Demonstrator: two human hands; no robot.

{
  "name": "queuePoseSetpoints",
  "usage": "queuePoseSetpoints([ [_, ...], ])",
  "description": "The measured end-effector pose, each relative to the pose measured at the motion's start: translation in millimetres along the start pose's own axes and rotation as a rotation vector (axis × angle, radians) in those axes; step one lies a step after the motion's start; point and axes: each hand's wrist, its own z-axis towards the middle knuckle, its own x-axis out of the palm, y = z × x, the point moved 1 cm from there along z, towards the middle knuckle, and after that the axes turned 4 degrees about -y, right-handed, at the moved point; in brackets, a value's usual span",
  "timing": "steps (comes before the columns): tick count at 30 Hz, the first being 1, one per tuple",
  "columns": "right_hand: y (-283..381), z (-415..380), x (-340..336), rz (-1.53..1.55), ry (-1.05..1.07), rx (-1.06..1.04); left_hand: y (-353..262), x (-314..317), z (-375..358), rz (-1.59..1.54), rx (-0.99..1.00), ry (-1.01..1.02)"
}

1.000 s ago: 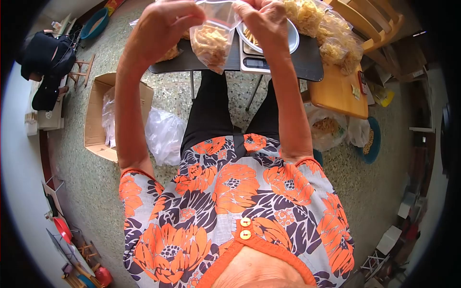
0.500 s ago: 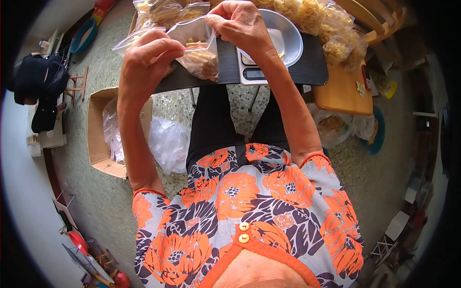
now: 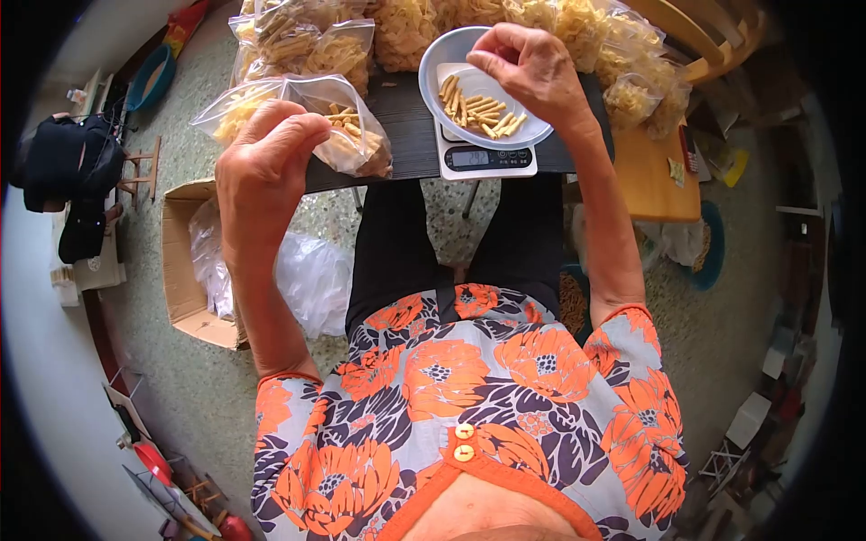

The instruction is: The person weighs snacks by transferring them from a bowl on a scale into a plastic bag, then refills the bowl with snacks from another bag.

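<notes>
**Your hands, a snack bag and a bowl on the scale**

Your left hand point(image 3: 263, 167) is in the upper left of the frame. Its fingers are closed on a clear plastic bag point(image 3: 354, 135). The bag is full of yellow stick snacks. It rests at the near edge of the dark tray table point(image 3: 410, 135), just to the right of your hand.

Your right hand point(image 3: 532, 68) is at the top of the frame, a bit right of the middle. It hangs over the far right side of the white bowl point(image 3: 444, 54). The fingers are curled and pinched close together. You cannot tell if they hold a snack.

The bowl sits on a small white scale point(image 3: 483, 160). The scale stands on the dark table near its front edge. Some snack sticks point(image 3: 478, 110) lie in the bowl. The scale's little screen shows numbers, but they are too small to read well.

More filled bags point(image 3: 307, 41) lie at the top of the frame, behind the bag you hold. A big pile of bags point(image 3: 622, 54) sits at the upper right, partly on a wooden table point(image 3: 654, 176).

On the floor at the left is an open cardboard box point(image 3: 180, 261). A bunch of clear plastic point(image 3: 311, 279) lies just beside it, near your legs.
</notes>
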Motion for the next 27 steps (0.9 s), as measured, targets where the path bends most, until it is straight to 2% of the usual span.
queuePoseSetpoints([
  [2, -5, -2, 1, 0.010, 0.098, -0.055, -3, 2, 1, -0.040, -0.005, -0.030],
  [4, -3, -1, 4, -0.063, 0.095, -0.128, -4, 6, 2, -0.075, -0.011, -0.058],
  [7, -3, 4, 18, -0.213, 0.230, -0.288, -2, 9, 2, -0.103, -0.009, -0.036],
  [10, -10, 9, 28, -0.303, 0.249, -0.385, 0, 8, 5, -0.152, 0.004, -0.071],
  [12, -14, 8, 31, -0.343, 0.265, -0.386, -3, 7, 6, -0.170, 0.078, -0.064],
  [23, -15, 11, 29, -0.414, 0.401, -0.410, -5, 12, 1, -0.203, 0.098, -0.080],
  [27, -18, 11, 33, -0.401, 0.367, -0.460, -4, 10, 5, -0.213, 0.125, -0.068],
])
